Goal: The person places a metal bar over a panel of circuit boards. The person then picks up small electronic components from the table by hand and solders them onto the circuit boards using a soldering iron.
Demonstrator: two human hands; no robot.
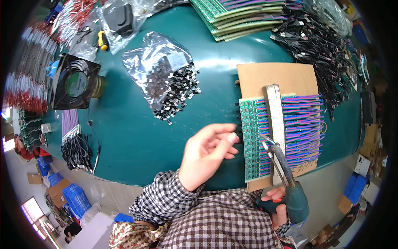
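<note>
My right hand [280, 211] is wrapped round the green handle of a soldering gun [297, 201]. Its metal tip and thin feed tube reach over a green circuit board panel [251, 143]. Rows of purple, blue and red wires [302, 126] run rightward from the panel. Across them lies a worn metal bar [274, 110], and beneath everything is a cardboard sheet [275, 76]. Just left of the panel is my left hand [205, 153], thumb and fingers closed together; whatever they pinch is too small to make out. Small black parts stick out along the panel's left edge.
A plastic bag [153, 62] spills small black connectors [178, 91] onto the green table [124, 137]. Left of it stands a black fan [76, 82]. Stacked circuit panels [244, 25] lie at the back, black cables [319, 50] at the far right, and a yellow screwdriver [103, 40] far left.
</note>
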